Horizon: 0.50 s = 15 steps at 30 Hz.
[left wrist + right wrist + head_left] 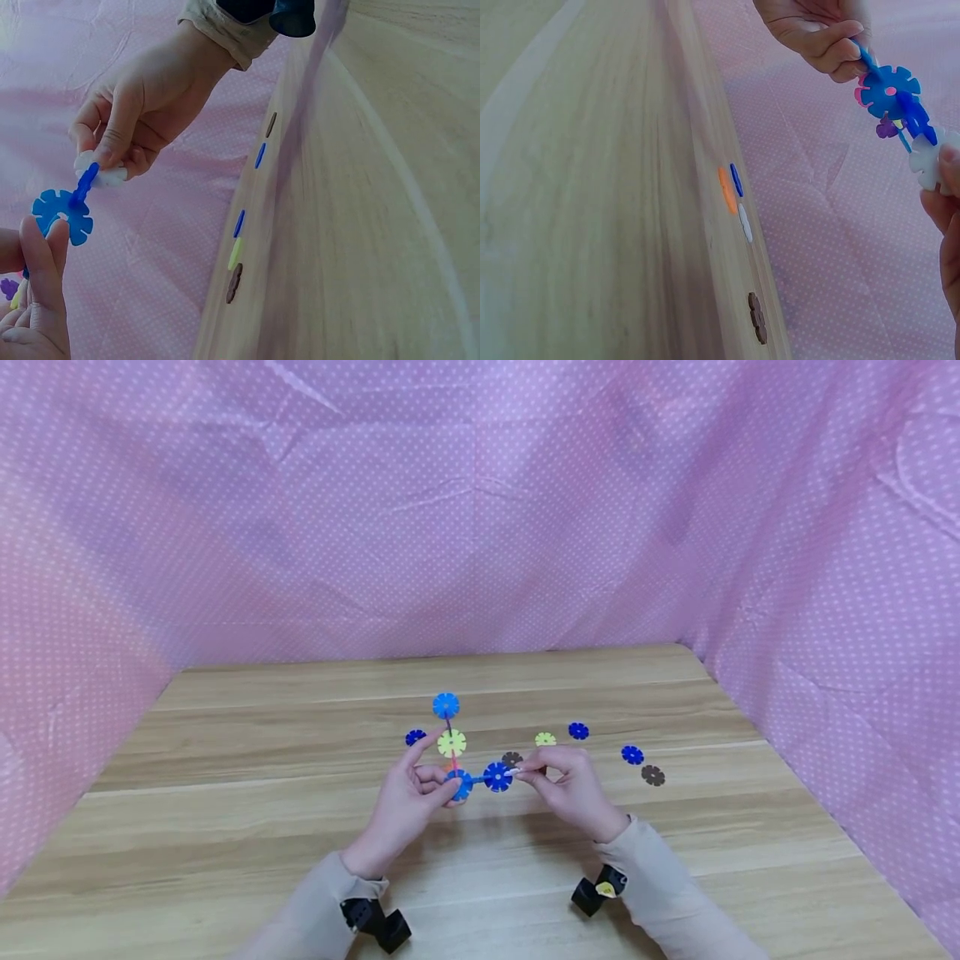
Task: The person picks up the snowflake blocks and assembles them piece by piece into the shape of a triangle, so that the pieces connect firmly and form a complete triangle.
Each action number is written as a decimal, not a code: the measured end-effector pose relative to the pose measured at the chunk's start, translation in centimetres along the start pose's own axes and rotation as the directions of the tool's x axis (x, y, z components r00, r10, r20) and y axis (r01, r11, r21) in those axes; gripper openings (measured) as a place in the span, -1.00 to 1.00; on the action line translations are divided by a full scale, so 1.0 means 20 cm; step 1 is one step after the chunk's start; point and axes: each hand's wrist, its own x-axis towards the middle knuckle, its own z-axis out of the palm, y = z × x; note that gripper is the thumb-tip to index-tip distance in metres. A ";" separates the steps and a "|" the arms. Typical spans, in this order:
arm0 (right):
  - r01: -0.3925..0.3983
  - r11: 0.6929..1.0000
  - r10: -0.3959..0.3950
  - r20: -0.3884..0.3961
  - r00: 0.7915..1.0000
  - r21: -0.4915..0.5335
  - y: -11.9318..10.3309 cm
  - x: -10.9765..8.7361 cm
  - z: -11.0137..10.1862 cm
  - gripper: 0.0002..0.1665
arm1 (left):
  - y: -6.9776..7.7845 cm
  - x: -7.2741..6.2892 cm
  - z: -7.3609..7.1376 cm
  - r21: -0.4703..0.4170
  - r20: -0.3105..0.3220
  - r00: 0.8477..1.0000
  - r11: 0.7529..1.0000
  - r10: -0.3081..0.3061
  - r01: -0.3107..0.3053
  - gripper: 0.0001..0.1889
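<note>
My left hand (pixel 408 793) pinches a light blue notched disc (pixel 461 785) at the corner of a linked chain of snowflake discs. From there the chain rises through a yellow-green disc (pixel 452 743) to another light blue disc (pixel 446 705) at its top. Sideways it runs to a dark blue disc (pixel 498 777). Between thumb and fingers my right hand (pixel 573 785) pinches a white disc (pixel 927 163), which meets the dark blue disc's edge. A purple disc (pixel 886 127) of the chain shows in the right wrist view. Both hands hold the pieces above the table.
Loose discs lie on the wooden table (pixel 225 827) beyond the hands: dark blue ones (pixel 578 731), (pixel 632 755), a yellow-green one (pixel 545 739) and a brown one (pixel 653 776). An orange disc (pixel 727 190) lies there too. Pink dotted cloth (pixel 480 527) hangs behind and beside the table.
</note>
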 end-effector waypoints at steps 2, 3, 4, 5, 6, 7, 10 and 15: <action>-0.022 1.000 0.022 -0.003 1.000 -0.004 0.00 -0.01 -0.01 -0.78 | -0.01 0.00 0.01 0.002 0.016 1.000 1.000 -0.005 0.005 -0.26; -0.036 0.999 0.036 -0.002 0.999 -0.006 -0.01 -0.01 -0.02 -0.78 | -0.01 0.00 0.01 0.004 0.025 1.000 1.000 -0.009 0.009 -0.26; -0.049 0.999 0.049 0.002 0.999 -0.010 -0.01 -0.01 -0.02 -0.78 | -0.01 0.00 0.02 0.005 0.032 0.999 1.000 -0.017 0.017 -0.26; -0.059 0.998 0.059 0.009 0.998 -0.014 -0.01 -0.02 -0.03 -0.78 | -0.02 0.00 0.02 0.005 0.038 0.999 1.000 -0.023 0.023 -0.25; -0.071 0.997 0.072 0.021 0.997 -0.022 -0.01 -0.02 -0.03 -0.78 | -0.02 0.00 0.02 0.004 0.038 0.999 1.000 -0.030 0.030 -0.25; -0.081 0.996 0.083 0.038 0.996 -0.030 -0.01 -0.02 -0.04 -0.79 | -0.02 0.00 0.03 0.000 0.037 0.999 0.999 -0.038 0.038 -0.25; -0.102 0.994 0.106 0.103 0.989 -0.042 -0.02 -0.02 -0.05 -0.82 | -0.03 0.00 0.02 -0.006 0.027 0.998 0.998 -0.056 0.056 -0.25; -0.189 0.982 0.191 0.193 0.962 -0.030 -0.02 0.01 -0.09 -0.81 | -0.03 0.00 0.00 -0.003 0.021 0.998 0.998 -0.057 0.057 -0.26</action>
